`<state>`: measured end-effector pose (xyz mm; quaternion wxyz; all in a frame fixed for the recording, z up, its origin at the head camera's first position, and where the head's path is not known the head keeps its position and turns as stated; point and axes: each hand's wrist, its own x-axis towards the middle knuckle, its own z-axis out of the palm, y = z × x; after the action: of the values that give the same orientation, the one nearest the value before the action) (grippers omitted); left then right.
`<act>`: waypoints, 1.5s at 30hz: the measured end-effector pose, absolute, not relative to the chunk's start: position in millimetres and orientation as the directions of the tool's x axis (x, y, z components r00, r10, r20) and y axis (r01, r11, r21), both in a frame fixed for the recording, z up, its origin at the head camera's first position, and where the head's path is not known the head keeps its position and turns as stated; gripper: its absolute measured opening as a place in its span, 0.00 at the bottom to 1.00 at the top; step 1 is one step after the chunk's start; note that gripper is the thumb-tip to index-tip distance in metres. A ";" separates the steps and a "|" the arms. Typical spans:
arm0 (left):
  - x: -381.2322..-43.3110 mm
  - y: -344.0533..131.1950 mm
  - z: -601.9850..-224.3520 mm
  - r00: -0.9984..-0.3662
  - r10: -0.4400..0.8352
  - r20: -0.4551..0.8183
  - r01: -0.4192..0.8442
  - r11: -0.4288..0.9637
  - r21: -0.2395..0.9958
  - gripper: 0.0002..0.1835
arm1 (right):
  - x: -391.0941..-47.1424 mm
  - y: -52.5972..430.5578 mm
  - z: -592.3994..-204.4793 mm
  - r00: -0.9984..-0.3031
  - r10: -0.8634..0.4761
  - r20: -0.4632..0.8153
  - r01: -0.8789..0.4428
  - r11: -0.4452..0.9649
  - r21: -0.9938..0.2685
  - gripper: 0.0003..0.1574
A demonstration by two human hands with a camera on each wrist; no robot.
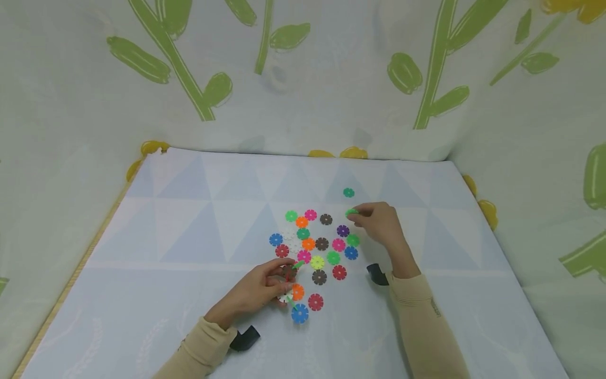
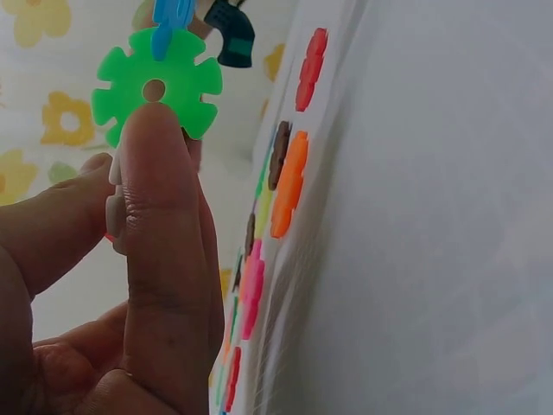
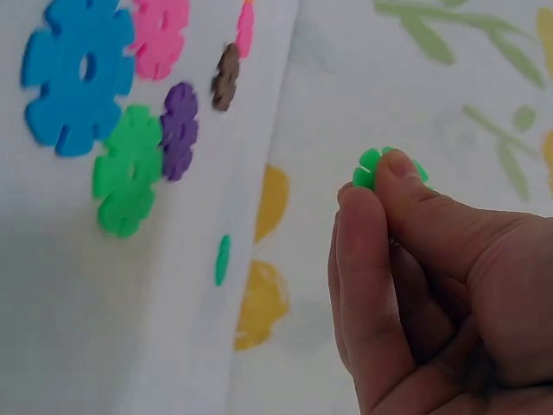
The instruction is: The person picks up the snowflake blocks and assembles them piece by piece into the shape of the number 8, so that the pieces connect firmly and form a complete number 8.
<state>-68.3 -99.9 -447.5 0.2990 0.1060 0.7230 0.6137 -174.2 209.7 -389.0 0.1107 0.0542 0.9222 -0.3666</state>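
Though illegible, lettering (image 1: pixel 436 308) right of discs (image 1: pixel 309 243)

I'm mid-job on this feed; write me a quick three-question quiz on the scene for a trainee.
1. True or false: the right hand pinches a purple disc.
2. The left hand holds: A) one single disc; B) several joined discs; C) no disc.
3. Fill in: the disc lying farthest from the person is ____.

Key: 1. False, it pinches a green disc. 2. B. 3. Green.
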 end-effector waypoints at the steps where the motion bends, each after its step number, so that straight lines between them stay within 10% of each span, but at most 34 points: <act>1: -68.2 -100.2 -447.2 -0.798 0.523 -0.299 -0.213 0.220 0.952 0.30 | -170.9 207.4 -387.0 -0.973 0.009 -0.232 0.165 0.727 -0.666 0.22; 45: -65.7 -98.1 -448.4 -0.775 0.566 -0.282 -0.194 0.213 0.958 0.34 | -106.7 143.8 -408.7 -0.893 -0.370 -0.255 -0.076 0.684 -0.725 0.06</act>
<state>-65.7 -98.1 -448.4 0.3093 0.1302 0.7146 0.6137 -106.7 143.8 -408.7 0.1947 -0.1244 0.8968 -0.3773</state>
